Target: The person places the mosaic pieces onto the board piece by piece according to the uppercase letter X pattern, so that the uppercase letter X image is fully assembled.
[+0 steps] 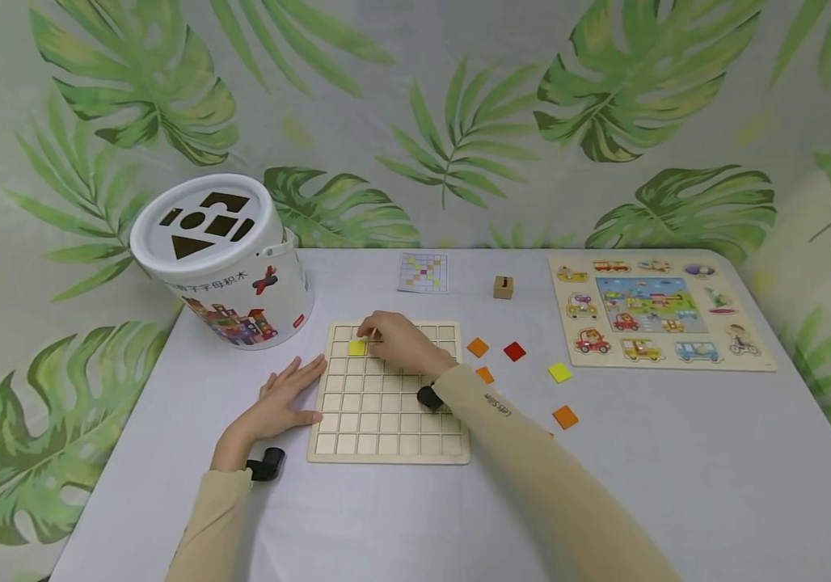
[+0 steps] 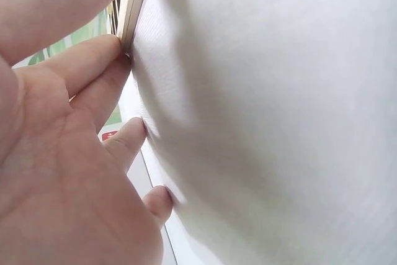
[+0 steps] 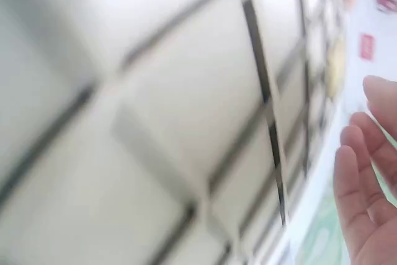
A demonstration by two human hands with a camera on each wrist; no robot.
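The grid board (image 1: pixel 372 423) looks like pale, unpainted wood, smooth and matt, with a plain wooden edge in the left wrist view. The yellow tile (image 1: pixel 357 347), orange tile (image 1: pixel 565 417) and red tile (image 1: pixel 515 351) are flat-coloured and smooth-looking; their material is unclear. White cloth with a fine weave covers the surface (image 1: pixel 357 517). The bucket (image 1: pixel 290 303) seems plastic, smooth and printed, its lid (image 1: pixel 192 202) faintly glossy. The pattern card (image 1: pixel 407 284) looks like printed paper, the picture puzzle (image 1: pixel 736 360) like printed wood, and the sleeve (image 1: pixel 532 436) is matt cloth.
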